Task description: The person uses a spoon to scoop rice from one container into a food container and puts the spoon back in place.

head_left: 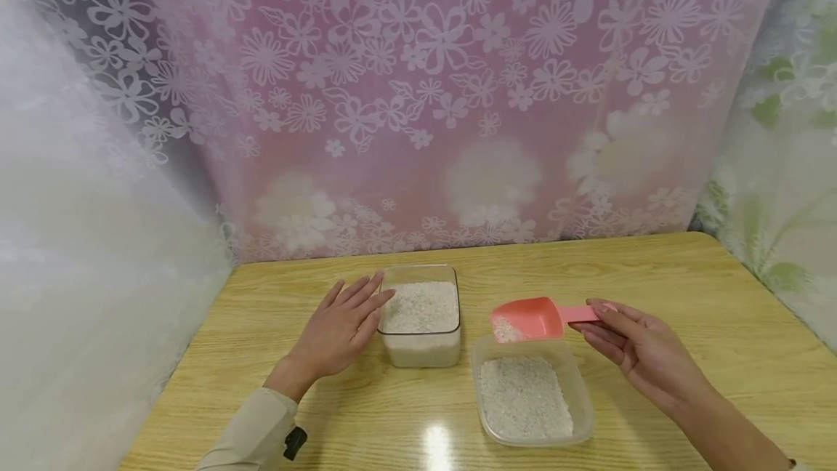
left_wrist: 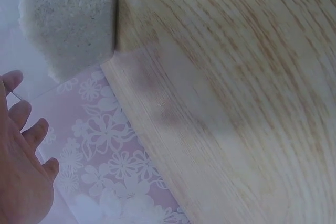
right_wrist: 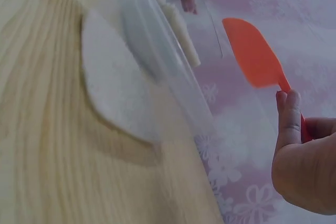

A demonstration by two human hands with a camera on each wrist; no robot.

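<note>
My right hand (head_left: 644,355) pinches the handle of a pink scoop (head_left: 546,315); a few pale grains lie near its front lip. The scoop is held level above the far edge of a translucent plastic container (head_left: 584,402), whose bottom is covered with white, rice-like grains (head_left: 526,398). In the right wrist view the scoop (right_wrist: 252,53) is raised over the container's rim. To the left, a clear square container (head_left: 421,358) is filled well up with similar grains (head_left: 421,307). My left hand (head_left: 336,329) rests with extended fingers at its left rim.
Both containers stand on a wood-grain table (head_left: 686,275), side by side with a narrow gap. A pink flowered curtain (head_left: 405,115) hangs behind the back edge, with pale sheets at either side. A dark strap fitting (head_left: 296,443) sits at the left cuff.
</note>
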